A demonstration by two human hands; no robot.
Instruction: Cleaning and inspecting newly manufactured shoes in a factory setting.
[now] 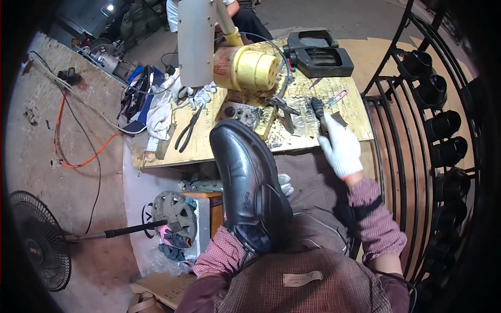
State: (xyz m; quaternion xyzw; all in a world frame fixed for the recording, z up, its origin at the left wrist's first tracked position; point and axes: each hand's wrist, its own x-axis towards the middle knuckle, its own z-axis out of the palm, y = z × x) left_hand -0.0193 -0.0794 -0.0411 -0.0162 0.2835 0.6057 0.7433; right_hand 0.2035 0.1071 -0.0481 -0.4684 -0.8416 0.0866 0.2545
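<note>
A shiny black leather shoe [242,167] is held up over my lap, its toe toward the table and its sole turned right. The gloved fingertips of my left hand [284,183] show past the sole's edge, closed round the shoe; the rest of that hand is hidden behind it. My right hand [342,148], in a white knitted glove, is at the table's right front. Its fingers and thumb close about the lower end of a dark tool with a ribbed black handle [317,107]. Beside the fingers lies a dark flat piece [338,119].
On the worktable [201,143] are pliers [189,128], a hammer-like tool [287,115], a pink cutter [339,96] and a black tray [323,61]. A yellow-headed machine [253,69] overhangs it. A shoe rack [399,130] stands right, a fan [42,240] left. Another person [245,21] sits beyond.
</note>
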